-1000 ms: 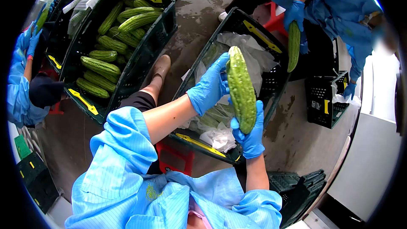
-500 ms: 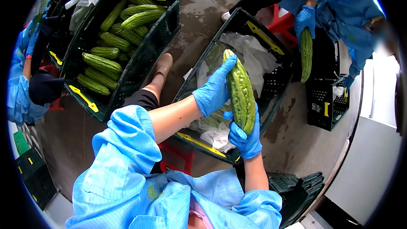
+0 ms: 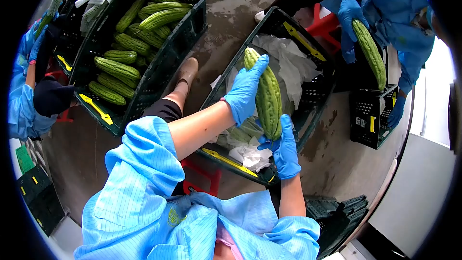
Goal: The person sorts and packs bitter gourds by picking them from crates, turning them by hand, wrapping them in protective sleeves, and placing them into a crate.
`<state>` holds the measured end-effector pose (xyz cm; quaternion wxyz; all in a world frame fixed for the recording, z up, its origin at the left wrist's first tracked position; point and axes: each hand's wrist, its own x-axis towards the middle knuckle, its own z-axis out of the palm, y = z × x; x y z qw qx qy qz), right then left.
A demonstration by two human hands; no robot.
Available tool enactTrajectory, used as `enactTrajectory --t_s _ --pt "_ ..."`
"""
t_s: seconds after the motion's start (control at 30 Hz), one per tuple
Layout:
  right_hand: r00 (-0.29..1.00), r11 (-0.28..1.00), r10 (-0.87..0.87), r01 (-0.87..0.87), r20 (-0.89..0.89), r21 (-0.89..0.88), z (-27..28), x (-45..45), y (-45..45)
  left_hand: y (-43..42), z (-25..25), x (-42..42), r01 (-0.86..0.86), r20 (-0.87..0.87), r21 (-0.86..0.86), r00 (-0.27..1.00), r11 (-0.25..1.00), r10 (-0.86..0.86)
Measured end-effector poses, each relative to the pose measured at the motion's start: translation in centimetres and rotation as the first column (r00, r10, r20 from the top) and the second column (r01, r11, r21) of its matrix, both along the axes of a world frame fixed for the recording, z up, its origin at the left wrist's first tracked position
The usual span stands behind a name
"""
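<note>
A plump, ridged green bitter melon (image 3: 269, 98) is held at a tilt above the crate in front of me. My left hand (image 3: 246, 91), in a blue glove, is closed round its upper part. At the lower tip, my right hand (image 3: 285, 151), also blue-gloved, has its fingers stretched along one side and its thumb partly hidden on the other. This hand looks loosened, with the tip between thumb and fingers. Below lies the dark green crate (image 3: 308, 132), holding crumpled clear plastic (image 3: 288, 62), a white wad (image 3: 251, 157) and greenish contents under the film.
To the left, a crate (image 3: 166, 50) holds several bitter melons (image 3: 118, 70). A co-worker at the right grips another melon (image 3: 370, 55) over a small crate (image 3: 365, 120). A second person's sleeve (image 3: 21, 101) shows far left. Folded crates (image 3: 337, 216) stand lower right.
The melon in my left hand has shifted slightly up and left. My right hand's fingers have uncurled from its lower end. The co-worker's melon has swung outward to the right.
</note>
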<state>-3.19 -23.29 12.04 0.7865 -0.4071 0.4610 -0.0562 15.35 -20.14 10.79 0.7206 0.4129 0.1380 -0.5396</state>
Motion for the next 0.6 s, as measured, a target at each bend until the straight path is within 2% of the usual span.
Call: enactTrajectory --t_s 0.07,0.2,0.3,0.47,0.6 --pt "0.992 0.979 0.088 -0.102 -0.086 -0.174 -1.2 -0.5 0.1 0.0 -0.3 -0.1 0.002 -0.01 -0.026 1.0 1.0 -0.002" --pt "1.0 1.0 -0.003 0.004 -0.024 0.012 1.0 -0.3 0.1 0.1 -1.0 -0.3 0.004 -0.066 -0.083 0.998 0.997 -0.009" --pt "0.993 0.989 -0.116 0.116 -0.003 0.096 0.7 -0.8 -0.3 0.1 -1.7 -0.3 0.046 -0.089 -0.14 0.994 0.989 -0.059" --pt "0.984 0.956 -0.148 0.115 0.104 0.269 0.3 -1.8 -0.7 -0.2 -2.0 -0.5 0.074 -0.096 -0.188 0.991 0.979 -0.094" --pt "0.972 0.928 -0.153 0.079 0.179 0.365 0.2 -2.4 -1.1 -0.2 -0.3 -0.5 0.145 -0.04 -0.147 0.988 0.978 -0.152"
